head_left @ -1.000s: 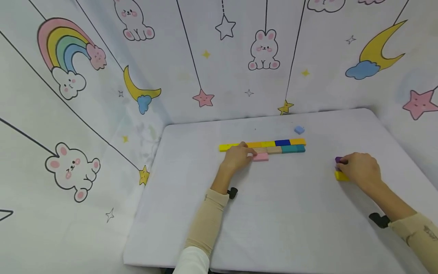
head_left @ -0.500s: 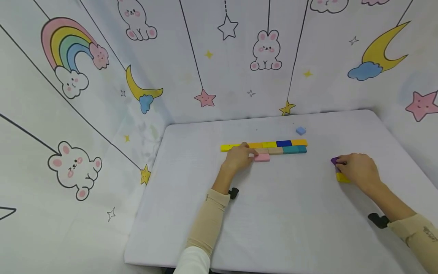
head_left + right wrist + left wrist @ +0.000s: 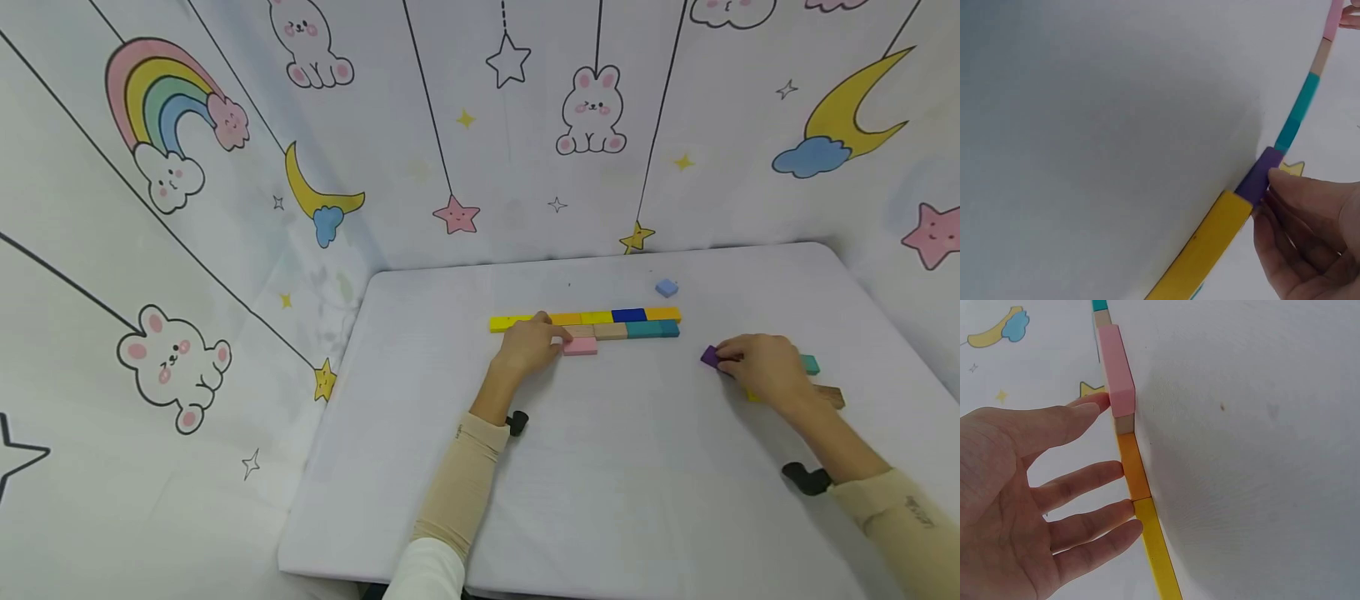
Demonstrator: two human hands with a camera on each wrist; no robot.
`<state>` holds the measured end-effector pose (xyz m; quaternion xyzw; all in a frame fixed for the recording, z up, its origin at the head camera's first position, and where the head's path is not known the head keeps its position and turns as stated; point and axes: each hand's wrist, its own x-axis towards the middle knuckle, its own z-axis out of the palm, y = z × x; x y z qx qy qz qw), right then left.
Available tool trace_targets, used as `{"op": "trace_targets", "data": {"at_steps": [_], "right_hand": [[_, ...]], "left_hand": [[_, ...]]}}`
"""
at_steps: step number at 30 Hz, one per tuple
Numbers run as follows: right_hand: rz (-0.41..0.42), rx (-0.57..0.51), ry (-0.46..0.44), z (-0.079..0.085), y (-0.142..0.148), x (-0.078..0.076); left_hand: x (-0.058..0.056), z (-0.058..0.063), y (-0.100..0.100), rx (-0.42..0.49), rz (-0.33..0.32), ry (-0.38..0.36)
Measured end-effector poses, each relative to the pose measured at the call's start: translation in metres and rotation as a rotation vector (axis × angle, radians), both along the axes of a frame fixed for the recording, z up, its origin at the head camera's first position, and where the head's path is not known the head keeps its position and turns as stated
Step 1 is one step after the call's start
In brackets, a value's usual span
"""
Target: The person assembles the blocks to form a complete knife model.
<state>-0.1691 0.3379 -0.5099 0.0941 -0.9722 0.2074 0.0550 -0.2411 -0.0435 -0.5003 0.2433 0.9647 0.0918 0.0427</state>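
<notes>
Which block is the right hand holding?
The purple block, pinched in the right hand; the nearby yellow block lies outside that pinch.

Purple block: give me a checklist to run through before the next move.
1. Purple block secure in the right hand's grip: ok, pinched between thumb and fingers.
2. Purple block set against the teal blocks: not ok, the head view shows it apart from them.
3. Purple block free of the yellow block: cannot tell; they overlap in the right wrist view.
4. Left hand at the pink block: ok, fingertips reach its end.
5. Light blue block out of the way: ok, it lies behind the rows, apart from them.
</notes>
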Motion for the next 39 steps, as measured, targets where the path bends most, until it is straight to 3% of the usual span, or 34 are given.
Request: {"op": "trace_targets", "data": {"at_steps": [6, 19, 28, 39], "right_hand": [[0.011, -0.047, -0.069, 0.001, -0.018, -0.003], [0.051, -0.096, -0.109, -0.001, -0.042, -0.010], [0.105, -0.079, -0.096, 0.001, -0.054, -0.017], [0.110, -0.015, -0.121, 0.003, -0.073, -0.025]], "left_hand": [[0.000, 0.000, -0.001, -0.001, -0.003, 0.011], [-0.001, -0.001, 0.001, -0.013, -0.004, 0.009], [-0.001, 0.000, -0.001, -0.015, 0.006, 0.014], [-0.003, -0.002, -0.001, 0.002, 0.002, 0.004]]}}
